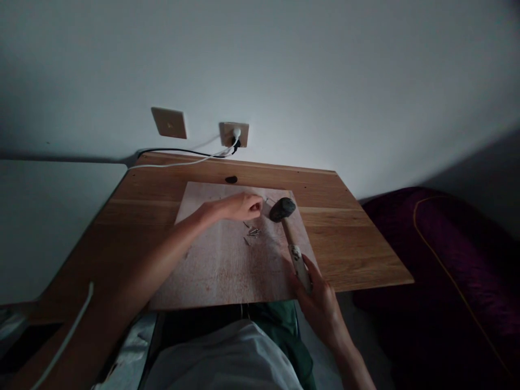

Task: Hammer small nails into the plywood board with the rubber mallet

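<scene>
A pale plywood board (219,260) lies on a wooden desk (345,238). My left hand (239,206) reaches over the board's far part, its fingers pinched together on a small nail that I can barely make out. My right hand (319,295) is closed round the wooden handle of a hammer (288,227) at the board's right edge. The hammer's dark head (281,209) hovers just right of my left fingertips. Several loose nails (252,233) lie on the board below my left hand.
Two wall plates sit above the desk, and the right socket (234,134) holds a plug with white and black cables (182,157) running left. A dark spot (231,179) marks the desk. A white surface (49,216) stands left, a dark purple cushion (447,260) right.
</scene>
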Available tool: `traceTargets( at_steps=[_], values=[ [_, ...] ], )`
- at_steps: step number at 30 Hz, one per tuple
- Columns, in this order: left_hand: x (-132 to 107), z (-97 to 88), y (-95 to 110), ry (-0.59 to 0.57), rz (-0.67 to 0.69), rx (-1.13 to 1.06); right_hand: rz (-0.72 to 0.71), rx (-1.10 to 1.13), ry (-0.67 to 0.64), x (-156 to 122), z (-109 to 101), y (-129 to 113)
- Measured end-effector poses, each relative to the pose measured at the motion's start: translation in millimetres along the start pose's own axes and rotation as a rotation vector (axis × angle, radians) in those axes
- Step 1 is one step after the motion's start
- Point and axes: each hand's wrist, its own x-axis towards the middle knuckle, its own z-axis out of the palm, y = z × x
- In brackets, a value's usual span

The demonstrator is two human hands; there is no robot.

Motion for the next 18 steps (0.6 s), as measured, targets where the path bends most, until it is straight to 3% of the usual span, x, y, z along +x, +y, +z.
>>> traceTargets(
  at_steps=[5,10,13,18],
  values=[
    [-30,-5.7,19,-0.074,0.007,0.114,0.003,0.004,0.044,2,3,-4],
    [-23,-5.2,22,-0.138,-0.028,0.164,-0.010,-0.019,0.032,1,5,-5],
    [-8,-10.3,12,-0.086,-0.048,0.052,-0.014,-0.012,0.014,1,4,-2],
    [14,-19.0,-5,0.107,-0.129,-0.115,0.002,0.043,0.037,1,4,-4]
  ],
)
